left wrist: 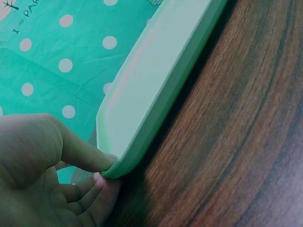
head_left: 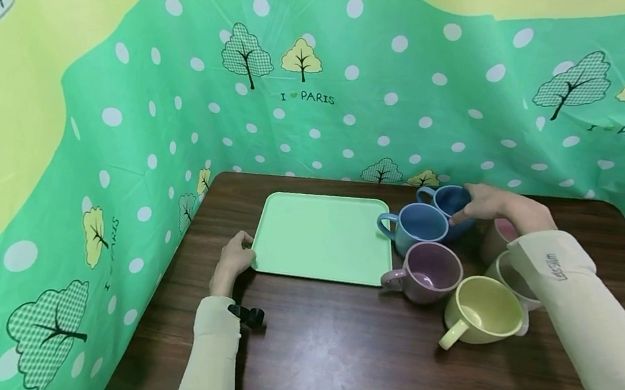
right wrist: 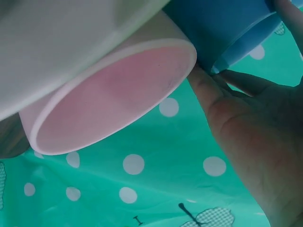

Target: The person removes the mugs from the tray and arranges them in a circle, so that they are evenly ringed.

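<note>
My left hand (head_left: pixel 234 258) pinches the near left corner of a mint-green tray (head_left: pixel 321 239). In the left wrist view the thumb lies on the tray's rim (left wrist: pixel 142 151), with fingers beneath the corner. On the right, my right hand (head_left: pixel 506 207) grips the rear blue mug (head_left: pixel 447 199) by its sides, thumb and fingers apart around it. Right in front of that mug stands another blue mug (head_left: pixel 421 224). A pink mug (right wrist: pixel 113 99) sits beside the right hand, partly hidden by the wrist in the head view.
Nearer stand a purple mug (head_left: pixel 431 273), a yellow mug (head_left: pixel 484 310) and a whitish mug (head_left: pixel 515 278) partly under the right forearm. All rest on a dark wooden table (head_left: pixel 315 353). A green dotted cloth (head_left: pixel 308 135) rises behind and to the left.
</note>
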The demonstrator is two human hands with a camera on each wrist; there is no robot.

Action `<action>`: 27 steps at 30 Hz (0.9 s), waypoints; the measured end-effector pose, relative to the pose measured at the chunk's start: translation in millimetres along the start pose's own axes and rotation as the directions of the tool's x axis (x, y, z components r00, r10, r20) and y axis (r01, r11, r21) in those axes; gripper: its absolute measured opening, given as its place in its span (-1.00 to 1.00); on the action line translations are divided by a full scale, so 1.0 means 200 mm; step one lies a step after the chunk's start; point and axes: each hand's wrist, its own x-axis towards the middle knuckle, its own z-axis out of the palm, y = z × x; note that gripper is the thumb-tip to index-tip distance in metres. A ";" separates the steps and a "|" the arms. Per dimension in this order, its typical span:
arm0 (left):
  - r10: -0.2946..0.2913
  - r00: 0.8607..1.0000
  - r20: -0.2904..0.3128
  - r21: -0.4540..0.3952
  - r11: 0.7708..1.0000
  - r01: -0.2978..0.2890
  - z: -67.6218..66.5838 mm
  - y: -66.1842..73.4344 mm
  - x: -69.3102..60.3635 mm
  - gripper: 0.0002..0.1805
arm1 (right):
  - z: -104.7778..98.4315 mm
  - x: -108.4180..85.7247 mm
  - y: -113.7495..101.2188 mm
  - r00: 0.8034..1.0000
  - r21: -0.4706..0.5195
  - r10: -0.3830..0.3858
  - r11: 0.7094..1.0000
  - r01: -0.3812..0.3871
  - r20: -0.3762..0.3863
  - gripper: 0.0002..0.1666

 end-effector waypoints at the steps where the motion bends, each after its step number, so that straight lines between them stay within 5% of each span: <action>1: -0.001 1.000 0.002 -0.003 1.000 0.001 0.00 0.00 0.00 -0.54 | 0.00 -0.01 0.00 1.000 -0.006 -0.009 1.000 0.009 -0.010 0.27; 10: -0.013 1.000 0.009 -0.013 1.000 0.014 0.00 0.00 0.00 -0.54 | -0.06 -0.10 0.04 0.978 -0.125 -0.115 0.988 0.093 -0.175 0.03; 20: -0.006 1.000 0.022 -0.015 1.000 0.006 0.00 -0.01 0.00 -0.55 | -0.06 -0.18 0.16 0.952 -0.199 -0.116 0.978 0.061 -0.282 -0.08; 27: -0.006 1.000 0.011 -0.018 1.000 0.007 0.00 -0.01 0.01 -0.56 | -0.03 -0.25 0.24 0.956 -0.196 -0.045 0.981 -0.013 -0.290 0.02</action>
